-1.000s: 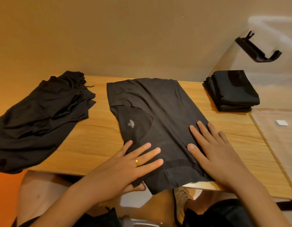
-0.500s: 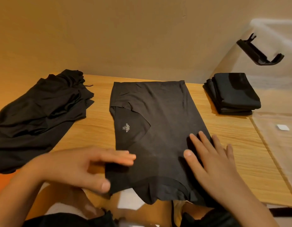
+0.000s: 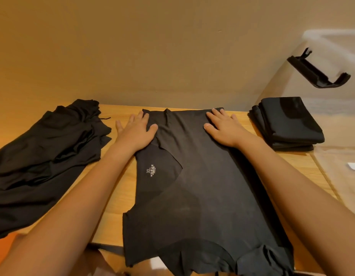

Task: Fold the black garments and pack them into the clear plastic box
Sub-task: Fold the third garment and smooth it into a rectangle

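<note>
Black fabric is covering the middle of the wooden worktop (image 3: 117,196): one black shirt (image 3: 202,186) is lying flat with its sides folded inward. A white "XL" print is showing near its left edge, and its near end is hanging over the worktop's front edge. Both arms are reaching across it. The left hand (image 3: 136,132) is pressing on the shirt's far left corner, its grip open, fingers straight and spread, the outer fingers lying on bare wood. The right hand (image 3: 224,130) is pressing on the far right corner in the same way, grip open and flat, holding nothing. To the left, a loose heap of unfolded black garments (image 3: 43,156) is spilling over the worktop's edge, apart from the shirt. To the right, a neat stack of folded black garments (image 3: 288,122) is sitting by the clear plastic box (image 3: 322,34), whose black latch (image 3: 318,73) is showing above it. Whether the stack is inside the box, I cannot tell.
</note>
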`<state>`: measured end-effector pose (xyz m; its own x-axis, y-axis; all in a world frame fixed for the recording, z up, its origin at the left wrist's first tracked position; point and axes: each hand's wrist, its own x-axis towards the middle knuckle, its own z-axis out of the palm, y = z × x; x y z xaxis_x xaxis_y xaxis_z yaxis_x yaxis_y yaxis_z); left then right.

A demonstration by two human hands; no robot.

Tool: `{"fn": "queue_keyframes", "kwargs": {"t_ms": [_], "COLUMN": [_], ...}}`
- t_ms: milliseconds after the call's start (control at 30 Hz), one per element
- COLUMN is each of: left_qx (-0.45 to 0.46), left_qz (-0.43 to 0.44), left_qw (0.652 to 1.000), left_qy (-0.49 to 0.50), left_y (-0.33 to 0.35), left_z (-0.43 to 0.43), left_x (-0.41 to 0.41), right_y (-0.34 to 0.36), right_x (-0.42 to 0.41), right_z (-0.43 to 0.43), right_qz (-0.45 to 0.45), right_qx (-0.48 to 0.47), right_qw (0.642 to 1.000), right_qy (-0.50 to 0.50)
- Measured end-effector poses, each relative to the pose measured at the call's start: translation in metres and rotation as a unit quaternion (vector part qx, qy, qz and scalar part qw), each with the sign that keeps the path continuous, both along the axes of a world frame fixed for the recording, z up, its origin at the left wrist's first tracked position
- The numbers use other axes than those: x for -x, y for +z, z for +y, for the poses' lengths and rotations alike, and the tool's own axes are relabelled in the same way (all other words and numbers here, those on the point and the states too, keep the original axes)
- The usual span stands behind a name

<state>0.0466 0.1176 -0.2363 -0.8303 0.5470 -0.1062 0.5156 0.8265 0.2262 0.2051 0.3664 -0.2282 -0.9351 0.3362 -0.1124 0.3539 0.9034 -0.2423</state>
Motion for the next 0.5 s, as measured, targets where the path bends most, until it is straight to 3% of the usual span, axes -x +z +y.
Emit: {"fn": "queue_keyframes", "kwargs": {"t_ms": [367, 433, 500], "left_qx": [0.021, -0.036, -0.156], "left_qz": [0.013, 0.011, -0.009], "left_qw": [0.998, 0.998, 0.987], "left_qy": [-0.055, -0.051, -0.041], "left_y": [0.002, 0.001, 0.002], "left_z": [0.032, 0.028, 0.019], "left_x": [0.037, 0.037, 0.033], "right_y": [-0.010, -0.007, -0.002], "right_x": [-0.002, -0.005, -0.012], "right_z": [0.016, 0.015, 0.014], "right_qz": [-0.003, 0.008, 0.052], "right_qx": [-0.038, -0.008, 0.045], "right_qw": [0.991, 0.992, 0.990], "right_qy": [-0.127, -0.123, -0.120]}}
